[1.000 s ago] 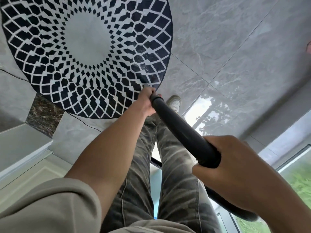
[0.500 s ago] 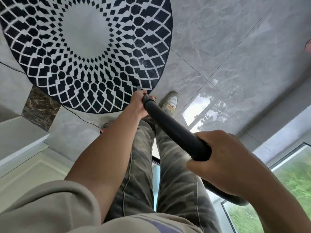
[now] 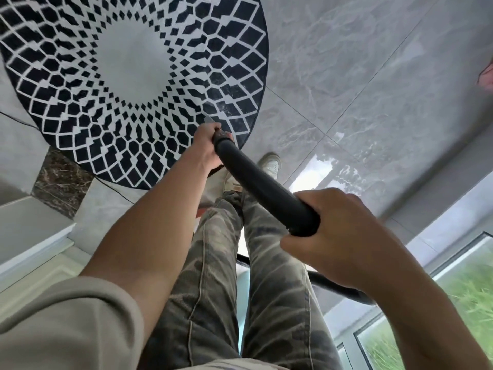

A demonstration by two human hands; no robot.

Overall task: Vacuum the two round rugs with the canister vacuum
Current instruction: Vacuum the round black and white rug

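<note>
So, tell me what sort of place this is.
Probably a room in a home: glossy grey floor tiles, a black-and-white round rug, and a low window with grass outside. The left hand and right hand grip a vacuum tube.

- Beyond left hand: round rug, flat, passable.
- Right of right hand: bare floor tiles, open.
- Between hands: black wand, with legs beneath.
- Left of left hand: raised ledge.
</note>
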